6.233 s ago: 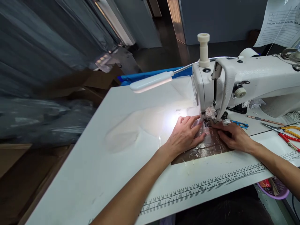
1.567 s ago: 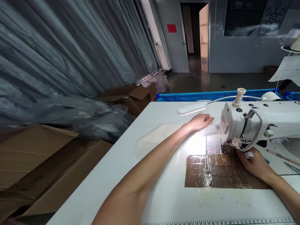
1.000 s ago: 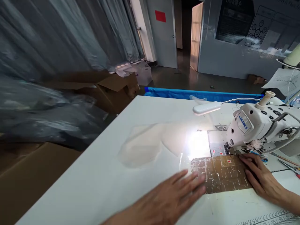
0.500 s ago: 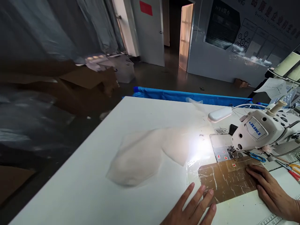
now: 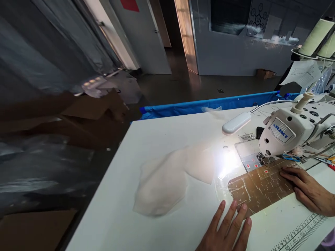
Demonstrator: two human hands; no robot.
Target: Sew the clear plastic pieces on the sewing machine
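Note:
My left hand point(image 5: 227, 228) rests on the white tabletop with its fingers spread, the fingertips at the front left edge of a brown tape-covered plate point(image 5: 258, 195). On the plate's right end lies my right hand point(image 5: 307, 188), fingers stretched out and close together, nothing seen in them. The plate sits in front of a white JUKI sewing machine point(image 5: 278, 134), below its needle area. Left of it, a thin pale piece of fabric point(image 5: 162, 184) lies loosely on the table, apart from both hands.
A white lamp point(image 5: 237, 122) on a bent stem lights the table beside the machine. Blue-handled scissors point(image 5: 289, 157) lie behind the plate. A printed ruler scale point(image 5: 300, 232) runs along the front right. Blue cloth point(image 5: 183, 108) hangs beyond the table's far edge; cardboard boxes point(image 5: 96, 108) stand left.
The camera view has tilted and turned, so the table and machine sit differently in the picture. Both hands keep about the same places on the plate and table; the fabric lies as before.

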